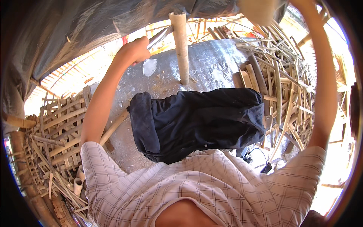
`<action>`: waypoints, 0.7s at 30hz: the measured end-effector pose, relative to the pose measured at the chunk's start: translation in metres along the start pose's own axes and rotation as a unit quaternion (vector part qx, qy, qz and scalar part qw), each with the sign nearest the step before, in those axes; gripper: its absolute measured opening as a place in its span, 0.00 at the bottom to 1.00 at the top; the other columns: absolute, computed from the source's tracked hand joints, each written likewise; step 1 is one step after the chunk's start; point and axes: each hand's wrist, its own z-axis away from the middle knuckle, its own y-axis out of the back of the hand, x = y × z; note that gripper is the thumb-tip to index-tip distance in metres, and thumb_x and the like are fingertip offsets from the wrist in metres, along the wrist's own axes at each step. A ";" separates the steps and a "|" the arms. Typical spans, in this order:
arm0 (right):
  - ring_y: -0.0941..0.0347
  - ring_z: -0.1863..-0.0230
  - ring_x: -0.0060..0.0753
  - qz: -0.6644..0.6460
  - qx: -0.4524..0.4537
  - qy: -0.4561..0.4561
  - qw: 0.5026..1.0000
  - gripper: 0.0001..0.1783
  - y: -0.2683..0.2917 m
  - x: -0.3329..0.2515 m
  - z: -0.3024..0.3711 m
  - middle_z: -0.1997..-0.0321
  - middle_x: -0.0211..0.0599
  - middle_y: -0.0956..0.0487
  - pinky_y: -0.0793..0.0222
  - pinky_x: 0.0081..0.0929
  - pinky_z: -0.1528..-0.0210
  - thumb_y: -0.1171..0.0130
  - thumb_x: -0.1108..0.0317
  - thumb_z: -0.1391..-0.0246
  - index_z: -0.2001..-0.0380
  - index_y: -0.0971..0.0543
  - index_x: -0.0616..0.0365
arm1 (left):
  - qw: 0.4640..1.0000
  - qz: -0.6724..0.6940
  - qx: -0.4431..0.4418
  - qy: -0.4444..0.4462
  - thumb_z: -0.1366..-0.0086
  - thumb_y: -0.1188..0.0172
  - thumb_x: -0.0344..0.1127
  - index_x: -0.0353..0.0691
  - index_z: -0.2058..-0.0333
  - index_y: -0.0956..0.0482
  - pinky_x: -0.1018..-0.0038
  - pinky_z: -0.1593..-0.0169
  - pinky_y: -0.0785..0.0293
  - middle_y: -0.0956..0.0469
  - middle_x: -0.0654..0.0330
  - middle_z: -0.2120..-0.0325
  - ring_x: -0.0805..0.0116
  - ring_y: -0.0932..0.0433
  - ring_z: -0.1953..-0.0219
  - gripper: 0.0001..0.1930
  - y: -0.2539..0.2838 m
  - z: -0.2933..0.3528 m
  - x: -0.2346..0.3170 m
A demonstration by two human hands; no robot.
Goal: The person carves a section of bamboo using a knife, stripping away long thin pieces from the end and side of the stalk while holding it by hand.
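Observation:
My left hand [138, 51] is closed around a large knife [160, 37], its handle hidden in my fist. The blade reaches the left side of an upright bamboo pole [180, 49] near its top; whether it has cut in, I cannot tell. The pole's foot rests on a grey plastic sheet [155, 81]. High at the upper right, my right hand [302, 2] is raised and mostly cut off by the picture's edge. Beside it hangs a tan wooden block [259, 10], smeared by motion and apparently in its grip. Dark cloth [200, 121] covers my lap.
Piled bamboo strips [285, 90] lie on the right, next to thicker sticks [258, 75]. A woven bamboo lattice [62, 126] and cut tubes [78, 185] are on the left. Dark plastic sheeting [75, 34] hangs overhead. A black cable [261, 151] lies by my right side.

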 end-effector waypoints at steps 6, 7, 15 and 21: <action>0.18 0.53 0.53 0.077 -0.398 -0.228 0.885 0.38 -0.093 0.083 0.125 0.53 0.57 0.17 0.22 0.44 0.51 0.23 0.62 0.65 0.48 0.23 0.65 | 1.000 0.014 0.005 -0.020 0.41 0.46 0.28 0.28 0.50 0.25 0.54 0.57 0.20 0.17 0.36 0.59 0.44 0.14 0.61 0.19 -0.027 0.012 0.004; 0.18 0.52 0.56 0.114 -0.435 -0.280 0.848 0.37 -0.091 0.066 0.129 0.53 0.60 0.18 0.22 0.46 0.50 0.23 0.62 0.64 0.49 0.23 0.65 | 0.999 0.012 0.015 -0.034 0.40 0.46 0.27 0.27 0.49 0.25 0.52 0.51 0.20 0.18 0.33 0.53 0.41 0.15 0.54 0.20 -0.063 0.002 -0.005; 0.16 0.61 0.48 -0.033 -0.421 -0.337 0.841 0.39 -0.074 0.129 0.169 0.56 0.54 0.17 0.20 0.38 0.58 0.25 0.61 0.61 0.44 0.25 0.68 | 0.998 -0.031 0.033 -0.035 0.42 0.46 0.27 0.30 0.49 0.24 0.52 0.49 0.21 0.20 0.34 0.50 0.41 0.16 0.51 0.21 -0.073 -0.002 0.006; 0.19 0.74 0.32 -0.233 -0.271 -0.333 0.873 0.39 -0.020 0.081 0.108 0.65 0.42 0.17 0.22 0.29 0.69 0.23 0.57 0.63 0.48 0.23 0.67 | 0.998 0.005 -0.017 0.061 0.44 0.46 0.25 0.30 0.51 0.25 0.58 0.66 0.21 0.17 0.40 0.59 0.52 0.14 0.70 0.20 -0.038 0.026 0.007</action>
